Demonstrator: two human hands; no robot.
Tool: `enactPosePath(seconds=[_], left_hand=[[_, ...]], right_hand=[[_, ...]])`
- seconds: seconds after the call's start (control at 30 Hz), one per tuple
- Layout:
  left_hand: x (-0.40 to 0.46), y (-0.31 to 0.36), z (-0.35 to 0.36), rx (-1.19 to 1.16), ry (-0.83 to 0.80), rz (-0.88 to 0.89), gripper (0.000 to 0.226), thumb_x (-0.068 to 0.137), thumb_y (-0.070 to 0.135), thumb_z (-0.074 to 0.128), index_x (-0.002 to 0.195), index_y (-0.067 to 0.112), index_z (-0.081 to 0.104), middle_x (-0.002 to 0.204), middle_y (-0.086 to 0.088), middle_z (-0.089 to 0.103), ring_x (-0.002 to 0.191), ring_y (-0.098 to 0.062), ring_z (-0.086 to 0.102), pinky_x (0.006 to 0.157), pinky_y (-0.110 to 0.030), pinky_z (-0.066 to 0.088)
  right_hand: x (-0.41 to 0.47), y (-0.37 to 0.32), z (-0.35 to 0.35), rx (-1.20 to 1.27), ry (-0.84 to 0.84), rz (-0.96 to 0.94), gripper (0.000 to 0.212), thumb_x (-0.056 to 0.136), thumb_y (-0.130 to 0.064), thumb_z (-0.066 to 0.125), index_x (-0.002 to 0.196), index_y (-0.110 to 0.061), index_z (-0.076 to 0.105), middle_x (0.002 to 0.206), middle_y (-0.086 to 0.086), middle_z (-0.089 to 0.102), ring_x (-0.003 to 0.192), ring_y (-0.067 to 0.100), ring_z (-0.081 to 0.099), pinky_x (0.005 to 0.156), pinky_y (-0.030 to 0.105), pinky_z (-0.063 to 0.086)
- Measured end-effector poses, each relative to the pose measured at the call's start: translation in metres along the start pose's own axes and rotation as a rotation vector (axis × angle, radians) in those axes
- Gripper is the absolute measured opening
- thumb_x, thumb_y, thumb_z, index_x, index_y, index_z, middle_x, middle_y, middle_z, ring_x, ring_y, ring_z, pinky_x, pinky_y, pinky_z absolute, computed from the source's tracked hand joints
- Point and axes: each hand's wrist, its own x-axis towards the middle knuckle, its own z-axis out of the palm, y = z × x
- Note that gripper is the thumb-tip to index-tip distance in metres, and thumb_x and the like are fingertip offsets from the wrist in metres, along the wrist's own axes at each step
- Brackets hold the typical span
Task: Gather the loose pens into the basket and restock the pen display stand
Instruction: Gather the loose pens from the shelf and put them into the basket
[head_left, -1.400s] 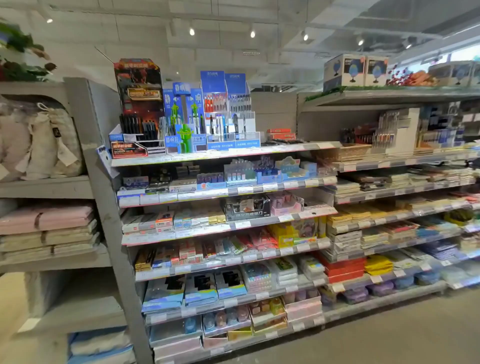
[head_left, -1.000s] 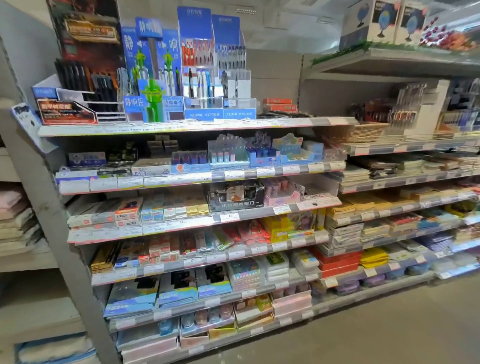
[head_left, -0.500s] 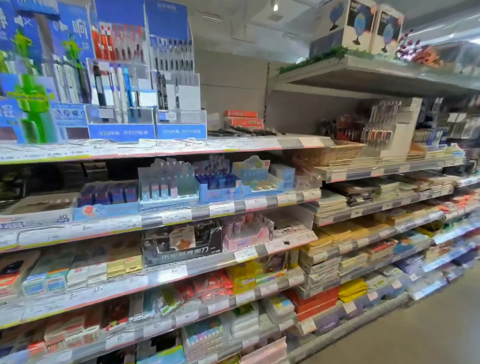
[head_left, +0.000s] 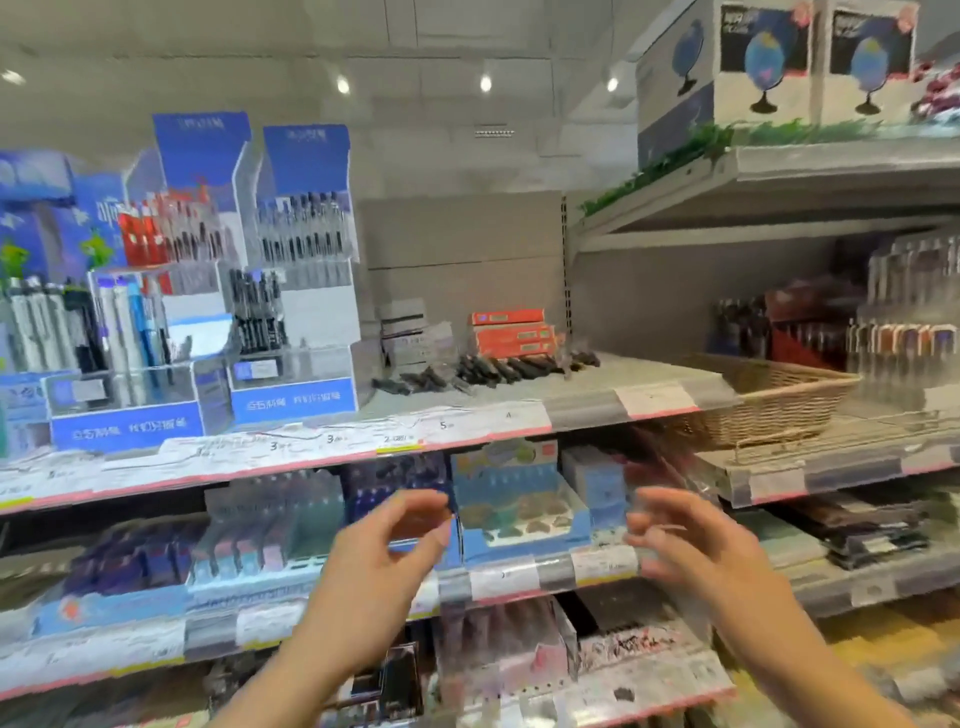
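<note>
Both hands are being held raised and empty below the top shelf: the left hand (head_left: 387, 558) and the right hand (head_left: 693, 551) are each shown with fingers loosely curved and nothing gripped, so both are released. Edges are blurred, and exact finger positions cannot be told.

Position of task items. The loose pens (head_left: 483, 370) are lying in a scattered row on the top shelf (head_left: 582, 402), above and between the two hands. The basket (head_left: 769, 402) is sitting above and to the outside of the right hand, apparently on the adjoining, slightly lower shelf. The pen display stand (head_left: 296, 291) is standing above and to the outside of the left hand.

Risks, as judged. Pens are lying close to the shelf's front edge; a sweeping reach is likely to roll some off onto the lower tiers. A large handful being carried across the gap to the basket may be shedding pens. The red boxes (head_left: 511, 332) and grey boxes (head_left: 410, 332) just behind the pens may be knocked.

Counts. Hands: two. Baskets: one. Blue stands clearly seen: two, with more partly cut off farther left. Red boxes: three, stacked. Globe cartons (head_left: 769, 62) overhead: two. Loose pens: roughly a dozen or more; an exact count cannot be made.
</note>
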Motion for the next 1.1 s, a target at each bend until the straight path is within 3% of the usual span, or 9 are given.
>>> enactPosePath(seconds=[0.1, 0.2, 0.4, 0.5, 0.63, 0.7, 0.83, 1.0, 1.1], left_hand=[[0.050, 0.031, -0.006, -0.017, 0.007, 0.160, 0.021, 0.089, 0.029, 0.067, 0.103, 0.045, 0.068, 0.105, 0.021, 0.072, 0.096, -0.001, 0.068, 0.078, -0.019, 0.053], [0.099, 0.049, -0.009, 0.039, 0.002, 0.263, 0.020, 0.084, 0.036, 0.063, 0.102, 0.043, 0.068, 0.104, 0.022, 0.071, 0.098, -0.001, 0.067, 0.076, -0.014, 0.051], [0.195, 0.049, -0.026, 0.287, 0.013, 0.359, 0.011, 0.090, 0.031, 0.070, 0.093, 0.041, 0.065, 0.091, 0.024, 0.070, 0.084, 0.007, 0.064, 0.075, -0.009, 0.047], [0.244, 0.048, -0.033, 0.541, -0.028, 0.286, 0.022, 0.089, 0.049, 0.061, 0.106, 0.036, 0.068, 0.104, 0.017, 0.072, 0.090, -0.001, 0.064, 0.078, -0.021, 0.047], [0.296, 0.048, -0.033, 0.930, -0.097, 0.168, 0.034, 0.096, 0.045, 0.051, 0.121, 0.027, 0.065, 0.118, 0.000, 0.070, 0.106, -0.022, 0.063, 0.083, -0.030, 0.048], [0.314, 0.042, -0.031, 1.143, -0.154, 0.080, 0.033, 0.096, 0.037, 0.048, 0.115, 0.018, 0.067, 0.106, -0.006, 0.070, 0.095, -0.027, 0.066, 0.074, -0.032, 0.051], [0.338, 0.024, -0.027, 1.270, -0.288, -0.241, 0.022, 0.095, 0.013, 0.046, 0.095, 0.006, 0.066, 0.076, -0.009, 0.072, 0.043, -0.017, 0.067, 0.045, -0.026, 0.055], [0.352, -0.002, -0.015, 1.441, -0.403, -0.457, 0.035, 0.101, 0.012, 0.048, 0.066, 0.012, 0.054, 0.031, 0.004, 0.052, 0.029, -0.007, 0.054, 0.033, -0.018, 0.041], [0.359, -0.016, -0.009, 1.477, -0.454, -0.528, 0.037, 0.101, 0.013, 0.051, 0.064, 0.014, 0.049, 0.034, 0.003, 0.054, 0.036, -0.009, 0.056, 0.040, -0.023, 0.044]], right_hand=[[0.062, -0.034, 0.009, -0.070, -0.164, -0.207, 0.030, 0.093, -0.023, 0.071, 0.108, -0.049, 0.070, 0.108, -0.011, 0.075, 0.104, 0.012, 0.071, 0.086, 0.035, 0.057], [0.116, -0.060, 0.022, -0.109, -0.234, -0.334, 0.034, 0.075, -0.045, 0.071, 0.107, -0.054, 0.068, 0.108, -0.014, 0.073, 0.100, 0.010, 0.071, 0.077, 0.031, 0.058], [0.226, -0.080, 0.056, -0.220, -0.342, -0.466, 0.032, 0.080, -0.035, 0.070, 0.107, -0.051, 0.070, 0.106, -0.013, 0.073, 0.091, 0.007, 0.070, 0.067, 0.025, 0.054], [0.269, -0.080, 0.068, -0.324, -0.416, -0.502, 0.028, 0.092, -0.031, 0.070, 0.108, -0.054, 0.067, 0.108, -0.019, 0.072, 0.095, 0.004, 0.071, 0.070, 0.024, 0.056], [0.312, -0.077, 0.084, -0.402, -0.512, -0.527, 0.026, 0.093, -0.033, 0.069, 0.108, -0.054, 0.067, 0.108, -0.019, 0.072, 0.094, 0.003, 0.071, 0.072, 0.023, 0.056], [0.330, -0.077, 0.092, -0.489, -0.582, -0.523, 0.025, 0.095, -0.034, 0.067, 0.108, -0.055, 0.065, 0.108, -0.023, 0.071, 0.095, 0.000, 0.070, 0.074, 0.022, 0.055], [0.366, -0.078, 0.105, -0.672, -0.664, -0.472, 0.017, 0.095, -0.038, 0.063, 0.108, -0.050, 0.066, 0.106, -0.021, 0.071, 0.092, -0.001, 0.070, 0.082, 0.025, 0.057], [0.393, -0.059, 0.118, -0.777, -0.706, -0.492, 0.015, 0.096, -0.039, 0.062, 0.108, -0.049, 0.063, 0.103, -0.018, 0.070, 0.086, 0.001, 0.069, 0.089, 0.033, 0.057], [0.394, -0.050, 0.120, -0.721, -0.766, -0.487, 0.015, 0.093, -0.043, 0.062, 0.107, -0.049, 0.064, 0.101, -0.023, 0.069, 0.087, 0.000, 0.068, 0.090, 0.034, 0.056]])
